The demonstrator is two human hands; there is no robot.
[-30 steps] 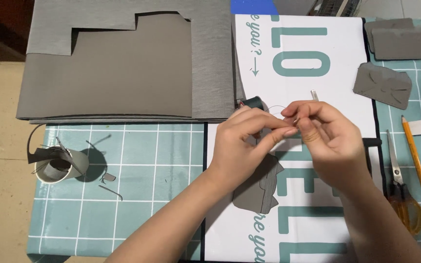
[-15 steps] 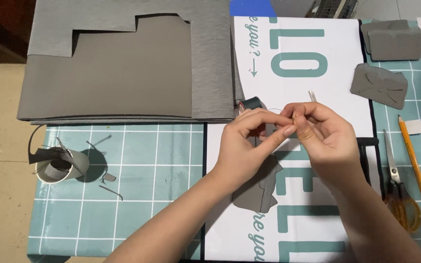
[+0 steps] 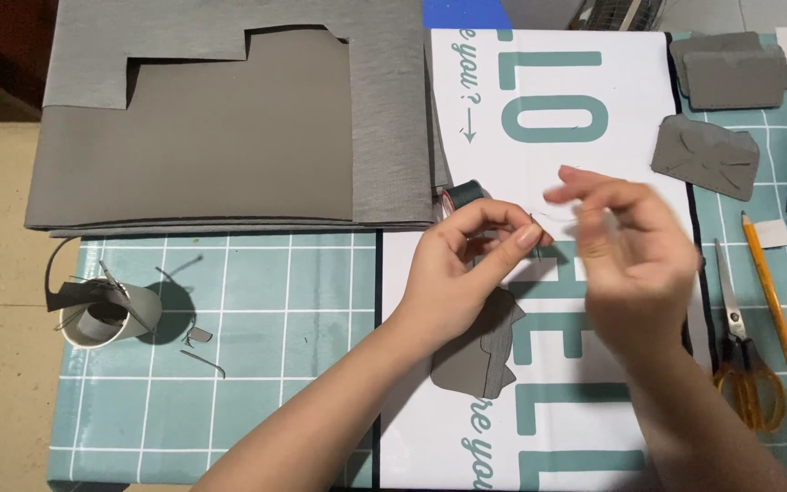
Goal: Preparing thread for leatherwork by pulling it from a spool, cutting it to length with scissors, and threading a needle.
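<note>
Two bare hands are working over a white printed sheet (image 3: 539,137), the left hand (image 3: 462,264) pinching a fine thread (image 3: 553,217) while the blurred right hand (image 3: 635,251), fingers loosely spread, is hovering at three o'clock, a grey fabric piece (image 3: 480,355) lying beneath at six o'clock.

The large grey sheets (image 3: 229,128) look like matt faux leather or felt-like cloth, smooth and without sheen. The small cut grey pieces (image 3: 705,157) share that dull finish; one shows pressed creases. The cutting mat (image 3: 266,292) is smooth plastic with a faint gloss — teal, gridded in white. The printed poster (image 3: 548,118) is slick white paper. The scissors (image 3: 740,346) have bright metal blades and yellow plastic handles; the pencil (image 3: 771,301) is painted wood. The cup (image 3: 102,319) looks like paper — matt white.
</note>
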